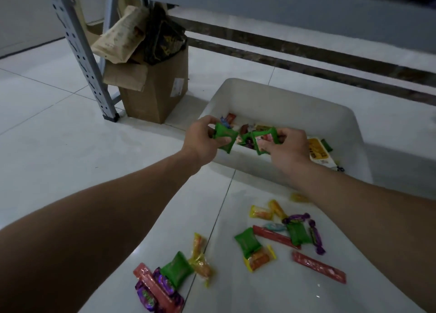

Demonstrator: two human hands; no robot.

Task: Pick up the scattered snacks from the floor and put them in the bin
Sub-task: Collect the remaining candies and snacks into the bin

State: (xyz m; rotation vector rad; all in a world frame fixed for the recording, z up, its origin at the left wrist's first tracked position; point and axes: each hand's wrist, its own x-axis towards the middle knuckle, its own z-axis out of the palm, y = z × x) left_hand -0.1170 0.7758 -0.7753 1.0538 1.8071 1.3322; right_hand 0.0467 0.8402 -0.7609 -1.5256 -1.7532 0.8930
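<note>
**Over the bin's near rim, two hands with green packets**

Above the near edge of the white bin (pixel 283 100), which sits on the tiled floor (pixel 59 147) at about 1 o'clock, both bare arms reach forward. The left hand (pixel 203 135) pinches a green packet (pixel 225 137) between thumb and curled fingers, just at the bin's left corner. The right hand (pixel 287 147) has its fingers curled round a second green packet (pixel 264 137), which shows a pale pink patch; it hangs over the bin's inside. The two packets are near each other but apart.

Down in the bin lie mixed wrapped sweets, and a yellow packet (pixel 318 150) shows at 3 o'clock of the right hand.

On the floor from 5 to 6 o'clock the scattered snacks (pixel 259 246) lie in two loose groups: three more green pillow packets, red sticks (pixel 318 266), purple twist-wrapped candies (pixel 146 296) and yellow-orange wrappers (pixel 260 212). Several touch or overlap.

At 11 o'clock an open cardboard box (pixel 160 95) stuffed with paper bags stands just beside a perforated grey metal post (pixel 80 53).
</note>
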